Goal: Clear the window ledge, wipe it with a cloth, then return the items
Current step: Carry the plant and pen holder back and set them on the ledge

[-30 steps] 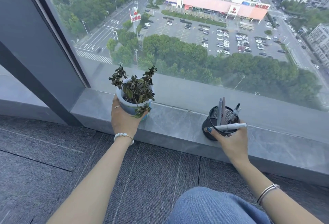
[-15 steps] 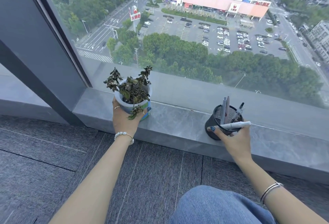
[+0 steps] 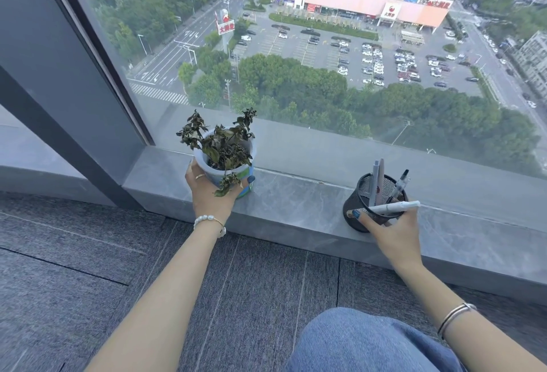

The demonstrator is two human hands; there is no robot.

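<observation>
A small potted plant [image 3: 225, 154] with dark wilted leaves in a pale pot is at the left of the grey stone window ledge [image 3: 299, 203]. My left hand [image 3: 211, 191] wraps around the pot from the near side. I cannot tell whether the pot rests on the ledge or is just above it. A black mesh pen holder [image 3: 370, 203] with several pens stands on the ledge at the right. My right hand [image 3: 390, 232] grips the holder's near side and pinches a white marker [image 3: 395, 207] across its rim. No cloth is in view.
The window glass [image 3: 325, 61] rises right behind the ledge, and a dark frame post [image 3: 71, 69] stands to the left of the plant. Grey carpet [image 3: 88, 268] covers the floor below. My knee in blue jeans [image 3: 367, 342] is at the bottom.
My left hand has carried the potted plant slightly up and toward the glass. My right hand has stayed on the pen holder with the marker.
</observation>
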